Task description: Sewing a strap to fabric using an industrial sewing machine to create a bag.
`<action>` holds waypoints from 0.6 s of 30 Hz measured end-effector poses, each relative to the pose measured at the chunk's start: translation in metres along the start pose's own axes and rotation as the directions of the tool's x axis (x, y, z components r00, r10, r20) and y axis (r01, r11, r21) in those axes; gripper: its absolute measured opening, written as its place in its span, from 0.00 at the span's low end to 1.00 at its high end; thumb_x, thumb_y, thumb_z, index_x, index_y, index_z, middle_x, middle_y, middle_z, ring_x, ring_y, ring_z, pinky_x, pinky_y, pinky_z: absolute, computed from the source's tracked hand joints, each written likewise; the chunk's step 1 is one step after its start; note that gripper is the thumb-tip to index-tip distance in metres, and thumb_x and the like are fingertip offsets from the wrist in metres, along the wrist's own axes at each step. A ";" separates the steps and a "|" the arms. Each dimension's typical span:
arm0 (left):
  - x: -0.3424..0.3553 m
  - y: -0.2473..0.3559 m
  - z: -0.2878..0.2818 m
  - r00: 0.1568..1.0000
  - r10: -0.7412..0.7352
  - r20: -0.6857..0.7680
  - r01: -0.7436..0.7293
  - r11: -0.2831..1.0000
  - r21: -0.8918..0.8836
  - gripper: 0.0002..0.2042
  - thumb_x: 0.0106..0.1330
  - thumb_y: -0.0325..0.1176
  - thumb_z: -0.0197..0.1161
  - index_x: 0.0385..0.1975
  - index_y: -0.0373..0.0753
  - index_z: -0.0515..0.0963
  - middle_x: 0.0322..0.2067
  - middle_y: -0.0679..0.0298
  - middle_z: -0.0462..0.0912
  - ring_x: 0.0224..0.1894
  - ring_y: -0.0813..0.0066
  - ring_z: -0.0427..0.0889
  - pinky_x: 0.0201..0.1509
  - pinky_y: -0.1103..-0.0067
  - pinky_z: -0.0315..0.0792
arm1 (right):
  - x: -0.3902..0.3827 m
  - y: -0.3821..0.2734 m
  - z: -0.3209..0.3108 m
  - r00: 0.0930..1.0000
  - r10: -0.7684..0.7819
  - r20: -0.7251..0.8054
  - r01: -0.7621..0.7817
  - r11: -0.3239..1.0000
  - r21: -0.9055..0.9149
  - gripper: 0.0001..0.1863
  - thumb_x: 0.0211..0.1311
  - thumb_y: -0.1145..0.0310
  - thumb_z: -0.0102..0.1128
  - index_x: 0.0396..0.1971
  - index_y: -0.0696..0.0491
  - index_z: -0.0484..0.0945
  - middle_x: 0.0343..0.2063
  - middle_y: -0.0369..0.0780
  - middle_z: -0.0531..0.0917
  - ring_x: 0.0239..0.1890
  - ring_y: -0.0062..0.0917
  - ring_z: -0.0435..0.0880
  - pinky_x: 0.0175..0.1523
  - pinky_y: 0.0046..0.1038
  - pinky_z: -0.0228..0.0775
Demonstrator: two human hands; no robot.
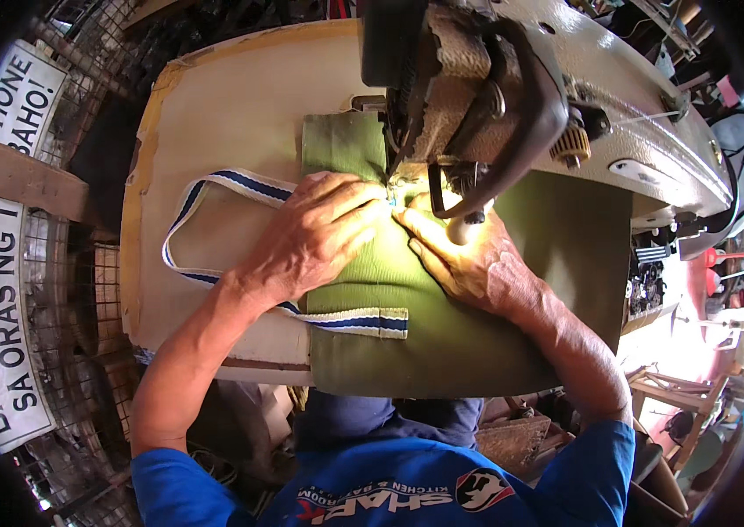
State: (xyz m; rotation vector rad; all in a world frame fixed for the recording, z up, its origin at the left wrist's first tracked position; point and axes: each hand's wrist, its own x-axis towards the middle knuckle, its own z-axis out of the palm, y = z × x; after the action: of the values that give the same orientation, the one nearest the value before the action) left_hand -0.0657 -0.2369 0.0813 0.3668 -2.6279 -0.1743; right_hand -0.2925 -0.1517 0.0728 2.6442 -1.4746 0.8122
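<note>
A green sheet of fabric or vinyl point(477, 351) lies on the sewing machine point(469, 79) bed and hangs over the near edge. My left hand point(315, 230) presses down beside the needle, fingers bent and close together, on a white strap with a blue stripe point(253, 182). The strap loops out to the left, and its other end rests on the green sheet below my left wrist. To the right of the needle my right hand point(473, 259) lies on the sheet with fingers stretched toward the seam. Part of that hand is hidden behind the machine's lamp and lever.
The pale sewing table point(240, 97) has taped, worn edges. A wire mesh wall with white signs point(3, 307) stands at the left. At the right are a wooden stool frame point(679, 395) and assorted clutter. The machine head overhangs my hands.
</note>
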 end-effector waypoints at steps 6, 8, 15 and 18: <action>-0.001 0.000 -0.002 0.998 -0.041 0.054 0.047 0.993 -0.109 0.20 0.58 0.35 0.67 0.48 0.32 0.78 0.50 0.53 0.79 0.56 0.58 0.75 0.67 0.64 0.65 | -0.007 0.008 0.009 0.998 -0.019 0.063 0.020 1.000 -0.009 0.07 0.55 0.68 0.59 0.30 0.55 0.80 0.28 0.46 0.79 0.37 0.43 0.79 0.48 0.46 0.69; 0.000 -0.001 -0.003 0.994 -0.069 0.090 0.080 0.989 -0.122 0.19 0.58 0.36 0.67 0.46 0.32 0.78 0.50 0.54 0.79 0.56 0.58 0.75 0.68 0.64 0.64 | -0.004 0.009 0.008 0.999 0.010 0.051 -0.010 1.000 0.018 0.06 0.54 0.67 0.60 0.28 0.53 0.79 0.28 0.45 0.80 0.37 0.42 0.79 0.49 0.45 0.69; 0.003 -0.008 -0.005 0.994 0.076 0.082 -0.079 0.996 0.032 0.17 0.60 0.36 0.65 0.45 0.34 0.77 0.50 0.55 0.77 0.55 0.59 0.75 0.67 0.64 0.64 | -0.012 0.001 -0.041 0.999 0.018 0.049 -0.016 0.999 -0.033 0.06 0.56 0.67 0.63 0.32 0.51 0.80 0.31 0.41 0.78 0.35 0.37 0.78 0.45 0.41 0.72; 0.002 -0.008 -0.001 0.998 -0.024 0.064 0.027 0.999 -0.044 0.17 0.59 0.36 0.65 0.46 0.35 0.77 0.50 0.55 0.77 0.55 0.59 0.75 0.67 0.64 0.64 | -0.056 -0.012 -0.118 0.958 0.255 0.131 -0.237 0.962 -0.137 0.17 0.48 0.74 0.70 0.41 0.54 0.83 0.40 0.43 0.82 0.43 0.39 0.83 0.47 0.37 0.78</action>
State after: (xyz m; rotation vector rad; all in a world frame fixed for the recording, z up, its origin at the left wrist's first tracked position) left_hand -0.0653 -0.2453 0.0820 0.3855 -2.6776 -0.2573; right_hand -0.3575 -0.0712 0.1528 2.5134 -1.8542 0.5245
